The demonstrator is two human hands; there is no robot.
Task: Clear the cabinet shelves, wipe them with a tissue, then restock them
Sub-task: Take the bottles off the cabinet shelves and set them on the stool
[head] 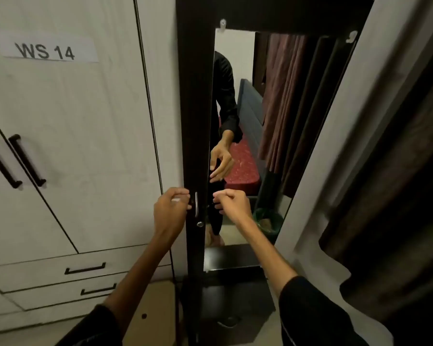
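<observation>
A person stands before a tall, narrow, dark wood-grain cabinet door (194,121) that carries a long mirror panel (273,136) on its right part. The door appears shut, so the shelves to be cleared are hidden behind it and none of their contents can be seen.

Both forearms reach forward from black sleeves. The left hand (171,208) hovers just left of a slim, vertical silver metal handle (196,204), its fingers curled with the tips pinched near the handle; whether they actually touch it cannot be told. The right hand (231,202) is loosely clenched just right of the handle, at the mirror's edge, holding nothing visible. A small round silver lock (200,224) sits just below the handle.

To the left stands a white wardrobe (68,136) with black bar handles and a paper label reading "WS 14" (46,51).

The step in hand seems to be opening the door. To do it well, one hand should close fully around the handle and pull straight outward. If the door resists, check the lock first. The free hand is best kept off the glass to avoid smudges, and clear of the door's edge.
</observation>
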